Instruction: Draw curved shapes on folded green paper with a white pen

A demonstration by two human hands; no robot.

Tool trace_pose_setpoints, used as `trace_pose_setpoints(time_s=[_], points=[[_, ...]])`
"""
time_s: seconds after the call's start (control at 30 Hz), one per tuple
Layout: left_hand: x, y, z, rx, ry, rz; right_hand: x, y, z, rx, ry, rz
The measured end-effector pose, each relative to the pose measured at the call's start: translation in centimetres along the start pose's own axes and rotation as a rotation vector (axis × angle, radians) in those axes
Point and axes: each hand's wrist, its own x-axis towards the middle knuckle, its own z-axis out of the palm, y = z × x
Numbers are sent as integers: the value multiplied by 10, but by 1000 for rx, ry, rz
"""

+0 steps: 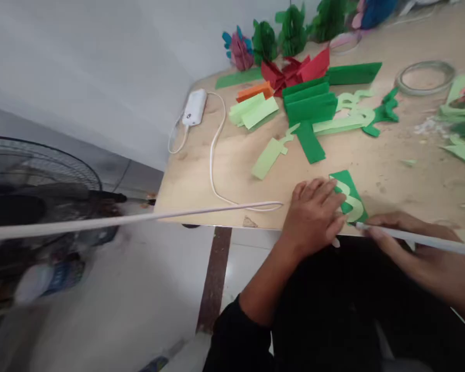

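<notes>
Head view: bench (189, 178) along a wall, items listed left to right.
Fan (19, 206): dark, wire cage, off the bench, blurred.
White cord (101, 222): from the left edge of view to the bench front.
White box (195, 106): left end of bench, cables attached.
Pink-and-blue paper piece (241, 50): back of bench, beside dark green ones.
Pale green folded strips (253, 111): in front of the orange folded strip (254, 92).
Red folded paper (294, 72): behind the dark green folded stack (310, 101).
Left hand: (313, 206) palm down at front edge of bench, fingers extended and slightly apart, resting on the work, gripping nothing.
Dark green paper (341, 178): flat at front edge, between the hands.
Pale green cut-out (355, 209): wavy, on top of that paper, left part under left fingers.
Right hand: (430, 261) just beside the paper's lower right corner, fingers narrow, pinching a pen-like item (358, 226), dark tip at paper edge; exact type unclear, blur.
Tape roll (425, 92): flat, well behind right hand.
Pale green scraps (463, 152): far right, loose pile.
</notes>
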Motion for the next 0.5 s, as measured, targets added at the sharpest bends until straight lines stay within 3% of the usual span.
trace_pose_setpoints(time_s=[0.5], points=[[0,-1,2,0,-39,-22,2,0,-1,1,-9,-14]])
